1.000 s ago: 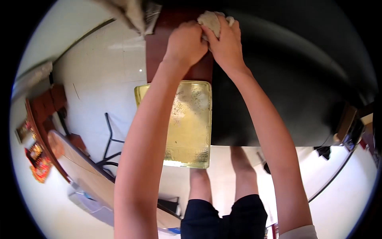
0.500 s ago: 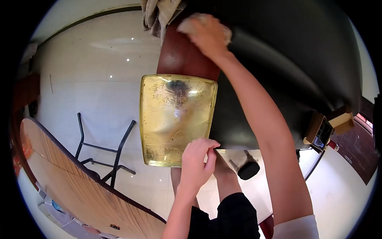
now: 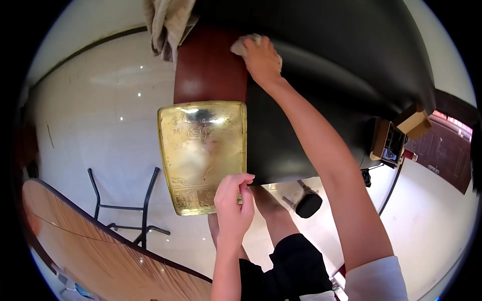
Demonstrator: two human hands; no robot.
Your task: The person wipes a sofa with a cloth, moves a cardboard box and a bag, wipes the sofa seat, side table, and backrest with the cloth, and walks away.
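My right hand is closed over a crumpled pale cloth. It reaches to the far end of the dark red wooden armrest, where the wood meets the black sofa. A gold-coloured metal tray with raised patterns lies over the near part of this armrest. At the tray's lower right corner is my left hand, its fingers curled in loosely and nothing visible in them. Whether it touches the tray I cannot tell.
Beige fabric hangs at the armrest's far end. To the left are an oval wood-grain tabletop and dark metal legs. An open cardboard box sits on the right. A black-padded object stands beneath the sofa edge.
The right hand with the cloth has come back from the armrest's far end towards the sofa side. The whole view has shifted, and the left hand stays by the tray corner.
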